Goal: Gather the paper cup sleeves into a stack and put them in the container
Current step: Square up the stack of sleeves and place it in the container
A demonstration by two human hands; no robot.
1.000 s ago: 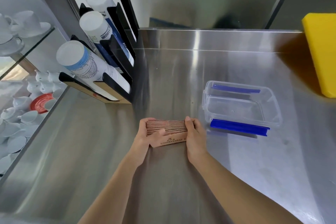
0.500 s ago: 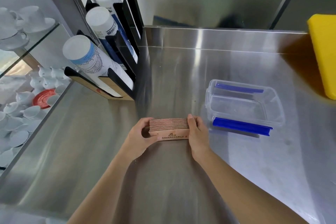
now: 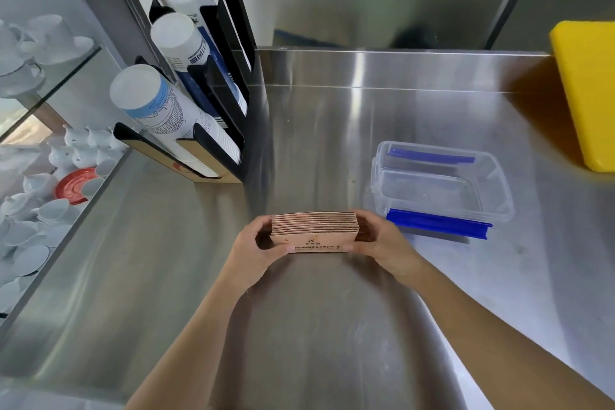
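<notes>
A squared stack of brown paper cup sleeves point(image 3: 314, 231) stands on edge over the steel counter, its printed face toward me. My left hand point(image 3: 258, 248) grips its left end and my right hand point(image 3: 379, 241) grips its right end, thumbs on the front face. The clear plastic container point(image 3: 442, 183) with blue side clips sits just to the right of my right hand, with nothing inside it.
A black rack point(image 3: 213, 130) holding stacks of paper cups point(image 3: 169, 116) leans at the back left. A yellow board point(image 3: 589, 93) stands at the far right. White cups and saucers point(image 3: 36, 210) fill glass shelves to the left. The steel counter point(image 3: 316, 326) spreads in front.
Both hands have squared the sleeves into a tidier stack and turned its printed face toward me; the stack sits slightly nearer the container.
</notes>
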